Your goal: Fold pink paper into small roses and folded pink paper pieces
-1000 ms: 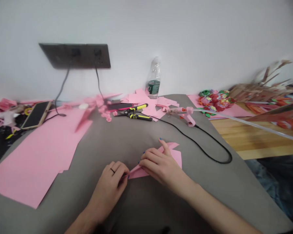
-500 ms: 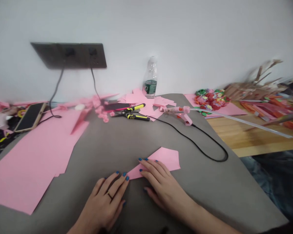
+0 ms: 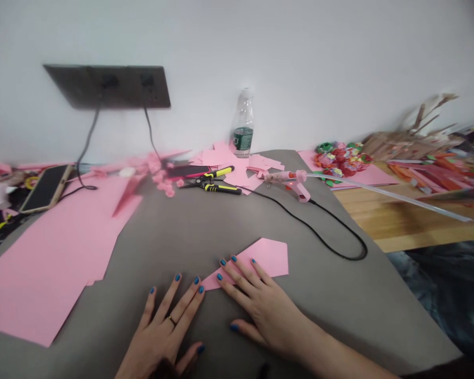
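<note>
Head camera shows two hands, both spread wide and palm-down on a grey cloth (image 3: 189, 226). The right hand (image 3: 264, 310) lies flat, its fingertips (image 3: 231, 276) resting on a folded piece of pink paper (image 3: 264, 259), whose narrow point reaches toward the left hand (image 3: 161, 329). That hand's fingers are splayed, their tips ending just beside the point; whether they touch it, I cannot tell. Neither hand grips anything. The left hand wears one ring (image 3: 171, 320). Farther off on the cloth lie one pair of yellow-and-black pliers (image 3: 221, 188), one pink hot glue gun (image 3: 300, 189) with one black cord (image 3: 312, 226), and pink paper scraps (image 3: 237, 176) too many to count. One clear plastic bottle (image 3: 243, 126) stands near the wall. At left, one smartphone (image 3: 46, 188) lies beside several large pink sheets (image 3: 43, 263), and two cables hang from one dark wall socket panel (image 3: 108, 87).
</note>
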### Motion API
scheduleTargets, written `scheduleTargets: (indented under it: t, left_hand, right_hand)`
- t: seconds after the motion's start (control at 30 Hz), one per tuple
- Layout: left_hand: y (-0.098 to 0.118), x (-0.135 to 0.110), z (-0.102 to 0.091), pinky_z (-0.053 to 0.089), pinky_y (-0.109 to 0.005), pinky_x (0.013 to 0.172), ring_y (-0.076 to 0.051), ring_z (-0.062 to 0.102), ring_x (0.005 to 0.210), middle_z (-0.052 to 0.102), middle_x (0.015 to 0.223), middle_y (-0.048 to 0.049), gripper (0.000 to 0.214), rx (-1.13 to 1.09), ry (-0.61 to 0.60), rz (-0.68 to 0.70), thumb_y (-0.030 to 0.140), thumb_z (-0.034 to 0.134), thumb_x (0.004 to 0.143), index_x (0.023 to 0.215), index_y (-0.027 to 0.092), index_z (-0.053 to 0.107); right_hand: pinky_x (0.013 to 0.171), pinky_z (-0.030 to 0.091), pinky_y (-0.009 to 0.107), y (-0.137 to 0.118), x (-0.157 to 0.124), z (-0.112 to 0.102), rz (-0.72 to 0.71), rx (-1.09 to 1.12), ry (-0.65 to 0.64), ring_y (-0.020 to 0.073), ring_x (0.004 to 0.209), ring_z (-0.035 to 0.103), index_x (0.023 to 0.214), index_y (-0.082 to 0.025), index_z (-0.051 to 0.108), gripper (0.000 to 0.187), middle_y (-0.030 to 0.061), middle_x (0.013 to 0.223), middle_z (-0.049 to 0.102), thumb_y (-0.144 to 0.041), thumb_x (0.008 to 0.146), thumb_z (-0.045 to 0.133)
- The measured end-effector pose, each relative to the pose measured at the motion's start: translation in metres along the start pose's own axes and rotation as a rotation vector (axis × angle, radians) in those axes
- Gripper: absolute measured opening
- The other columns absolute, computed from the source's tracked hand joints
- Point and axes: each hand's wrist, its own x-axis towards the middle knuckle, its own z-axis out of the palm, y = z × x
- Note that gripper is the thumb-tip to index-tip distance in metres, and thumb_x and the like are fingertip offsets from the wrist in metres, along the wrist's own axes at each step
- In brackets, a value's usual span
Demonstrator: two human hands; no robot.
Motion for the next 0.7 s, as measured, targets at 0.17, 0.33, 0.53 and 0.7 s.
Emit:
scheduleTargets:
  t: [0.17,0.33,0.53,0.7]
  left_hand:
    - [-0.001,-0.006,-0.004,0.000,-0.062,0.122,-0.032,0.034,0.146,0.058,0.147,-0.0010,0.062,-0.031,0.036,-0.066,0.017,0.046,0.088,0.148,0.029,0.050]
    - [0.001,-0.003,-0.007,-0.003,-0.060,0.123,-0.031,0.039,0.143,0.060,0.145,0.0012,0.062,-0.041,0.041,-0.083,0.012,0.048,0.084,0.142,0.030,0.057]
    - [-0.006,-0.001,-0.007,0.004,-0.060,0.122,-0.031,0.047,0.136,0.064,0.140,0.0014,0.064,-0.034,0.085,-0.051,0.007,0.046,0.081,0.139,0.030,0.058]
    - [-0.026,0.023,-0.018,0.040,-0.041,0.104,-0.024,0.063,0.110,0.077,0.115,0.0026,0.047,-0.092,0.228,0.065,0.005,0.051,0.085,0.123,0.030,0.065]
  right_hand:
    - [0.115,0.035,0.053,0.009,-0.012,-0.004,-0.012,-0.046,0.017,0.0323,0.147,0.036,0.154,-0.021,0.040,0.072,0.0123,0.162,0.035,-0.052,0.093,0.061]
    - [0.111,0.038,0.055,0.020,-0.033,-0.004,0.018,-0.099,0.056,0.0336,0.144,0.041,0.152,-0.027,0.043,0.070,0.0106,0.161,0.038,-0.047,0.089,0.067]
    - [0.102,0.046,0.057,0.034,-0.048,-0.015,0.001,-0.173,0.067,0.0345,0.135,0.052,0.150,-0.030,0.046,0.064,0.0114,0.158,0.042,-0.041,0.090,0.066]
    - [0.102,0.044,0.059,0.050,-0.067,-0.021,0.057,-0.189,0.165,0.0323,0.133,0.055,0.140,-0.032,0.055,0.048,0.0102,0.153,0.050,-0.020,0.094,0.053]
